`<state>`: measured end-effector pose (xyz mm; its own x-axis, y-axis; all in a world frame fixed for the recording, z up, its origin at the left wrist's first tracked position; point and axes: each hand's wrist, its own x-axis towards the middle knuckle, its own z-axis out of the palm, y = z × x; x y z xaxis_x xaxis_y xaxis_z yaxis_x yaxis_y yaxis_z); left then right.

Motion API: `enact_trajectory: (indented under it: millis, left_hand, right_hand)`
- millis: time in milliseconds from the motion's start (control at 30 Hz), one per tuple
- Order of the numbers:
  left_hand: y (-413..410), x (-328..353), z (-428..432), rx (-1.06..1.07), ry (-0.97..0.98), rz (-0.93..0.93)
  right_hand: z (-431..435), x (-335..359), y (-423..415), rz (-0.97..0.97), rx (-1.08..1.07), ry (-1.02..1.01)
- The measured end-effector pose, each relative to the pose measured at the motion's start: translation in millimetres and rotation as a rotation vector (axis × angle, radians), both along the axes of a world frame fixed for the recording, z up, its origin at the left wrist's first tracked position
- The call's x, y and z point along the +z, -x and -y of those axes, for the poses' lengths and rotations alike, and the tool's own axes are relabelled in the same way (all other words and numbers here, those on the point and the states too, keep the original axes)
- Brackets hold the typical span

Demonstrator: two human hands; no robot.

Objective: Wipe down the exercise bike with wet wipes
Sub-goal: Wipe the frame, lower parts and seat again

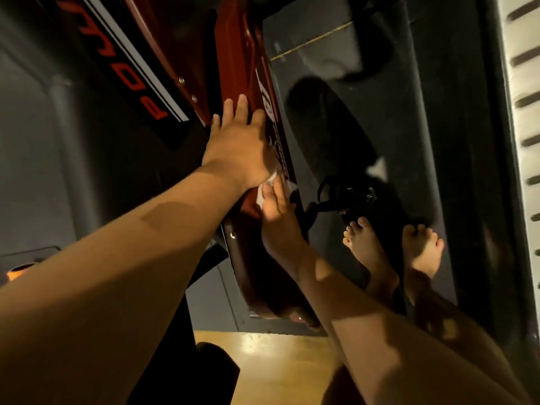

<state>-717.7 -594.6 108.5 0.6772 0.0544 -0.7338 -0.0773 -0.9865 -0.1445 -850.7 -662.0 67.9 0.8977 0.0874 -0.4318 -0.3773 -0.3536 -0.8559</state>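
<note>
The left hand (239, 147) lies flat and released on the exercise bike's red cover (233, 54), fingers straight and spread. It grips nothing and seems only to brace there, just right of the black frame bar (125, 68) with red lettering. Below its wrist, a white wet wipe (264, 194) sits crumpled against the same cover, touching the heel of that hand. The right hand (277, 214) rests on top of the wipe with its fingers laid over it. In the dim light they seem to press it flat to the surface rather than pinch it, though the thumb is hard to make out. Further right, the black pedal (344, 197) with its strap hangs beside the cover, and the person's bare feet (365, 247) stand on the dark mat (380, 118). The job looks to be in its middle, with the wipe working the lower part of the cover's side. No sheen or streak shows which areas are already clean, so the upper cover, the frame bar and the pedal should be counted as still to do.
</note>
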Motion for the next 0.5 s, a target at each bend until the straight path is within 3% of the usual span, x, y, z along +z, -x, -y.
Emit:
enact_trajectory:
  millis: [100, 200, 333, 500]
  left_hand:
    - [3.1, 2.2, 0.2, -0.111, -0.082, -0.011]
    - [2.8, -0.6, 5.9, -0.214, -0.162, -0.054]
    - [9.1, -5.6, 20.9, -0.55, -0.384, -0.233]
    - [13.5, -10.2, 32.0, -0.648, -0.434, -0.427]
  right_hand:
    - [-1.9, -5.2, 22.1, -0.138, 0.032, -0.213]
    - [26.0, 20.7, 65.9, -0.302, 0.093, -0.26]
    - [34.5, 0.3, 61.8, -0.23, 0.186, -0.21]
    - [27.8, -44.3, 39.2, -0.329, 0.182, -0.133]
